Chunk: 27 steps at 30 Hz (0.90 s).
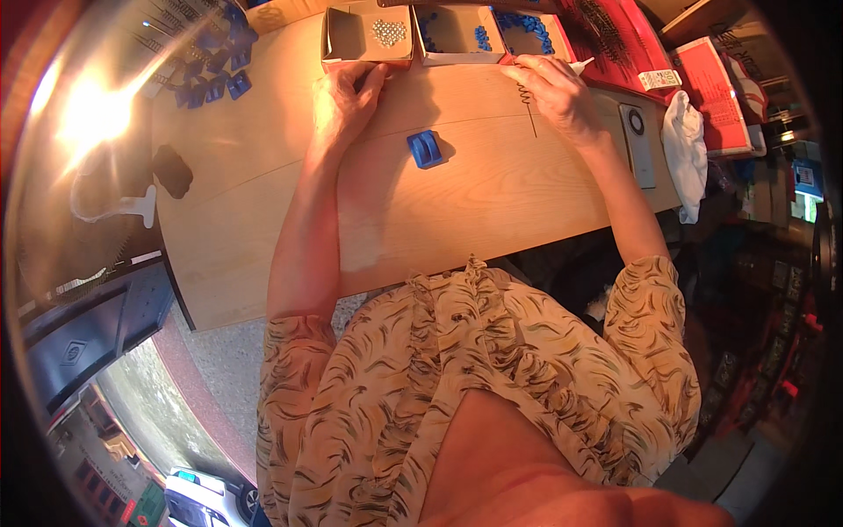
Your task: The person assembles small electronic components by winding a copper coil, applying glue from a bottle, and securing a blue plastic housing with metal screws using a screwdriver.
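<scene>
Head view: The wooden table (pixel 439 215) carries three open boxes side by side along its far edge. The left box (pixel 367 64) contains silver beads (pixel 390 33); the middle box (pixel 461 59) and the right box (pixel 516 37) contain small blue pieces (pixel 534 29). This row presumably sorts parts by kind within reach of both hands.

Left hand (pixel 344 101): located at the near wall of the left box, fingers curled and narrow. Whether it grips anything cannot be determined.

Right hand (pixel 558 95): located in front of the right box, fingers closed on a dark coiled spring (pixel 525 95). The spring's straight leg points toward the table's near edge; the grip at the upper end appears to leave this leg free.

Blue block (pixel 424 149): rests between the forearms, nearer the far edge than the near edge, touched by neither hand. This position likely keeps it accessible to both.
</scene>
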Motion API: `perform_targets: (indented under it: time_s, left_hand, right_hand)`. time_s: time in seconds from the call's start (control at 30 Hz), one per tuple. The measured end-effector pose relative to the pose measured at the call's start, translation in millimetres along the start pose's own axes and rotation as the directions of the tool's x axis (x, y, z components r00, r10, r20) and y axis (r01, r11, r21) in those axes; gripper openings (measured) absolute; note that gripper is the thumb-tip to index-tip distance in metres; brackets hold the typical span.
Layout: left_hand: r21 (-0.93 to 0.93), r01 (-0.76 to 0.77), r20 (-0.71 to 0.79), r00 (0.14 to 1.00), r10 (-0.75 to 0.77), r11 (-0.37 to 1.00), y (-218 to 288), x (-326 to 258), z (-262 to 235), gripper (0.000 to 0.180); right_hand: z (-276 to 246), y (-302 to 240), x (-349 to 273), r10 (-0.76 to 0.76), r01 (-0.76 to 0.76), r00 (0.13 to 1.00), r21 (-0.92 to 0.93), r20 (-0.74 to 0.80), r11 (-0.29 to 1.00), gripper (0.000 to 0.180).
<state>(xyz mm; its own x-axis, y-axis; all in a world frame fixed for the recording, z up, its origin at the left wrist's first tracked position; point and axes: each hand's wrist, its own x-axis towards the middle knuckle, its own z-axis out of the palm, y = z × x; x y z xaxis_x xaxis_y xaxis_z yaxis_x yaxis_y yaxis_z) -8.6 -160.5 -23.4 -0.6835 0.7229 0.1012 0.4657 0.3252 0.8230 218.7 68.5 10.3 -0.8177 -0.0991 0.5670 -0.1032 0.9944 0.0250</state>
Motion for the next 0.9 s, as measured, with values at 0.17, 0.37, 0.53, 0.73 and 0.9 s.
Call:
perform_targets:
  time_s: [0.17,0.37,0.53,0.73,0.9]
  left_hand:
    - [-0.003,0.063,0.06,0.996,-0.062,0.998,10,-2,-2,0.028]
    - [-0.062,0.026,0.022,0.999,-0.025,0.998,9,-1,0,0.027]
    - [-0.072,0.058,0.033,0.998,-0.056,0.996,11,0,2,0.027]
    - [-0.042,0.044,0.045,0.998,-0.042,0.998,11,3,0,0.029]
    - [-0.08,0.021,0.079,0.997,-0.014,0.997,-8,12,11,0.032]
  right_hand:
    - [16,8,-9,0.016,-0.011,0.999,-0.177,0.029,0.984,0.034]
    - [20,10,-12,0.026,-0.013,0.998,-0.216,0.057,0.976,0.031]
    - [14,8,-9,0.036,-0.022,0.997,-0.214,0.064,0.977,0.031]
    - [8,-43,-7,0.214,-0.216,0.963,0.004,-0.162,0.976,0.027]
    - [27,-123,-14,0.561,-0.548,0.814,0.517,0.15,0.657,0.011]
